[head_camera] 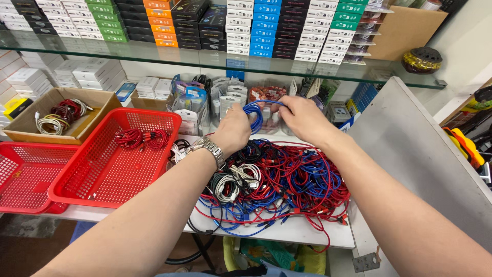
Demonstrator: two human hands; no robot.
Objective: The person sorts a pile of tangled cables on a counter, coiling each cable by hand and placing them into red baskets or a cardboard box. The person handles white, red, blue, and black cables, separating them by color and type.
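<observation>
My left hand (233, 128), with a metal watch (207, 147) on its wrist, grips a coiled blue cable (256, 112) held above the table. My right hand (302, 117) pinches the same blue coil from the right. Under both hands lies a big tangled heap of red, blue, black and white cables (277, 184) on the white table (307, 233).
To the left a red plastic basket (82, 177) holds a few red cables (141, 137); a second red basket (20, 174) sits beside it. A cardboard box (31, 131) holds coiled cables. Packaged goods stand behind, with a glass shelf (205, 56) of small boxes above. A grey panel (420, 149) rises at right.
</observation>
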